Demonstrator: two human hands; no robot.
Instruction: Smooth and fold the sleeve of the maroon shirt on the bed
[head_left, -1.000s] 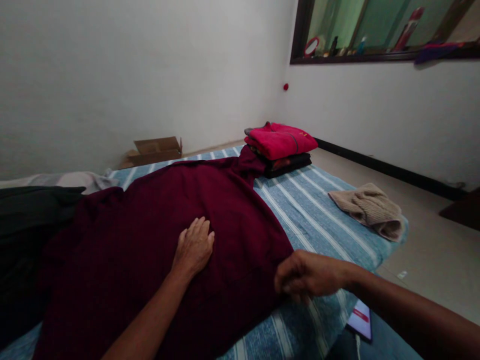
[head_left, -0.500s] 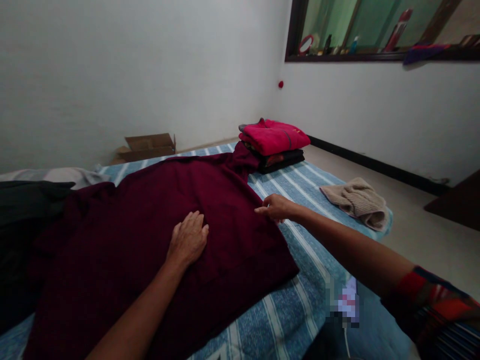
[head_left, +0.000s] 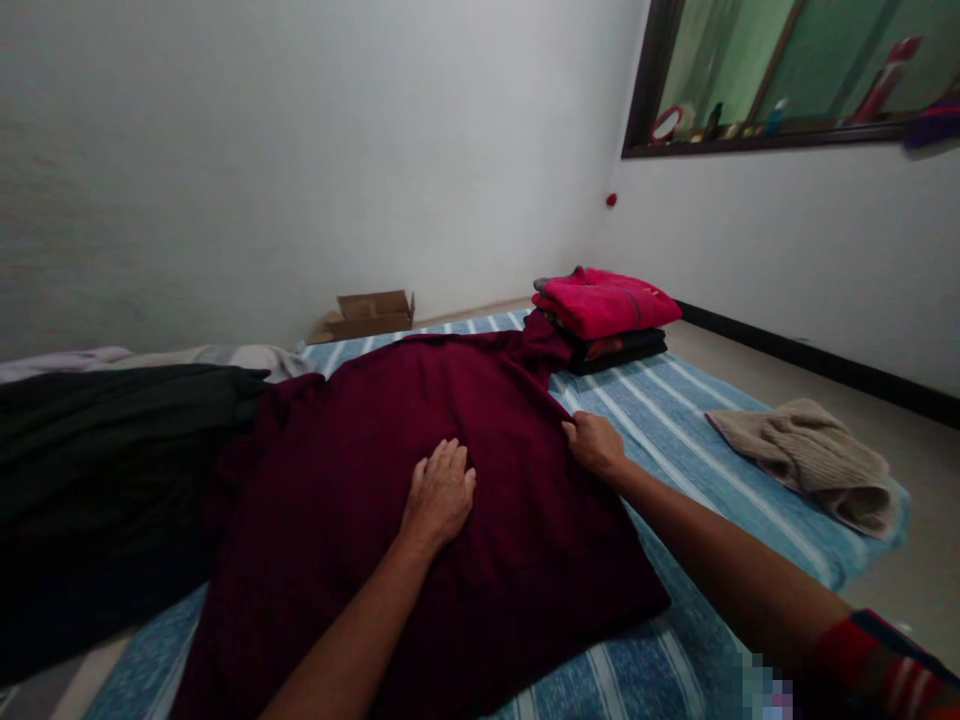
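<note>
A maroon sweater (head_left: 360, 450) lies spread out over the striped blue bed sheet (head_left: 652, 400). My left hand (head_left: 441, 490) rests flat on the middle of the sweater, palm down and fingers stretched out. At the sweater's right edge, below its far sleeve, my right hand (head_left: 596, 442) pinches the fabric between bent fingers. Part of that grip is hidden behind the back of the hand.
Folded clothes with a pink one (head_left: 607, 302) on top are stacked behind the sweater. A beige towel (head_left: 810, 460) lies near the bed's right edge. Dark clothes (head_left: 112, 470) are heaped at left. A cardboard box (head_left: 371, 315) stands by the wall.
My right hand has closed on the sweater's right edge, where its fingers were reaching before. My left hand stays flat on the fabric. The view has turned left, shifting everything rightward.
</note>
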